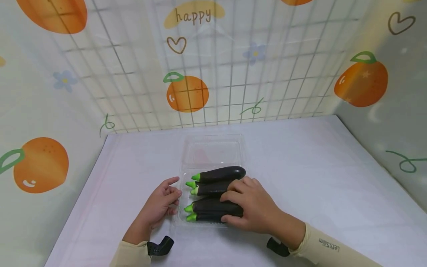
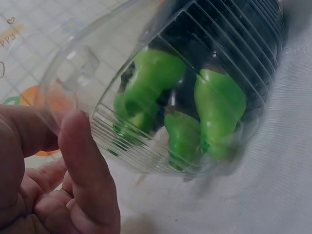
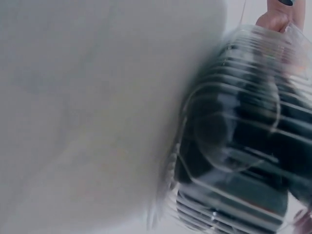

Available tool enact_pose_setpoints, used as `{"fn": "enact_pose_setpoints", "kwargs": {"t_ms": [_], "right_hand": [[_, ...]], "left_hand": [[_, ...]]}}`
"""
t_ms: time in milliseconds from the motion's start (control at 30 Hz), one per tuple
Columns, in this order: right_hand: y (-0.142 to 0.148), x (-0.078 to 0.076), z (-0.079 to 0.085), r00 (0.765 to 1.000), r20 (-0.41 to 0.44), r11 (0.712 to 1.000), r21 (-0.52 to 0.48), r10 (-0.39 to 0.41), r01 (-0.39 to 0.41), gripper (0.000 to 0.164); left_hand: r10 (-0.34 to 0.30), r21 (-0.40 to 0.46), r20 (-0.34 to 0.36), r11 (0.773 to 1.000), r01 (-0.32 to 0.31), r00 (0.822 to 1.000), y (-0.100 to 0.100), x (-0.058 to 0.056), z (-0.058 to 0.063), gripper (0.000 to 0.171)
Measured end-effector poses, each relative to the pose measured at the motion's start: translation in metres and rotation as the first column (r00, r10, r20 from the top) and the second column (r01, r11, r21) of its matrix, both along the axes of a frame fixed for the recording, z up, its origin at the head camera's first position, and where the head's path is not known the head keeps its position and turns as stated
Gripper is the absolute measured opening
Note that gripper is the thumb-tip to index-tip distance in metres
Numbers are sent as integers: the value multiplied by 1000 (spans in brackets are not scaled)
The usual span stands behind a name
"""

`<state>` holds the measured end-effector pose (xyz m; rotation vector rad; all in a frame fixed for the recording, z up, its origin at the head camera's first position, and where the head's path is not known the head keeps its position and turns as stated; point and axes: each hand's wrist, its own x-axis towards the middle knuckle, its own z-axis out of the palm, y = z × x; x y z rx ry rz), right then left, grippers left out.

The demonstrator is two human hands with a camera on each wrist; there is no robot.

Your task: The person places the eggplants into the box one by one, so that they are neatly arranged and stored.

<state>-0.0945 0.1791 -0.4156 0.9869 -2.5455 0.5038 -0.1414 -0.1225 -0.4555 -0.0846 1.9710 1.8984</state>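
Observation:
Several dark toy-like eggplants [image 1: 221, 173] with bright green stems lie side by side in a clear plastic clamshell box [image 1: 181, 218]. Its lid [image 1: 213, 150] is folded back, away from me. From the right, my right hand [image 1: 251, 204] grips the front eggplants [image 1: 213, 206], fingers over the top and thumb at the near side. My left hand [image 1: 163, 200] is at the box's left edge, fingertips right at the rim and fingers loosely bent. The left wrist view shows green stems [image 2: 222, 102] through the ridged wall. Blurred dark eggplants [image 3: 234, 131] fill the box in the right wrist view.
The box stands on a white-covered table [image 1: 317, 174]. A wire grid behind a printed curtain [image 1: 220, 66] rises at the back, with curtain sides at left and right. Black wrist mounts [image 1: 161, 246] stick out at both cuffs.

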Motion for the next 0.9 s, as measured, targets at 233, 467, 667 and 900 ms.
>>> {"fn": "enact_pose_setpoints", "kwargs": {"t_ms": [233, 467, 667, 900], "right_hand": [[7, -6, 6, 1000, -19, 995, -102, 1, -3, 44], [27, -25, 20, 986, 133, 937, -321, -98, 137, 43], [42, -41, 21, 979, 155, 917, -354, -135, 182, 45], [54, -57, 19, 965, 224, 905, -368, -136, 213, 56]], "left_hand": [[2, 5, 2, 1000, -2, 1000, 0, 0, -1, 59], [0, 3, 4, 1000, 0, 1000, 0, 0, -1, 59], [-1, 1, 4, 1000, 1, 1000, -2, -1, 1, 59], [-8, 17, 15, 1000, 8, 1000, -2, -2, 0, 59]]}}
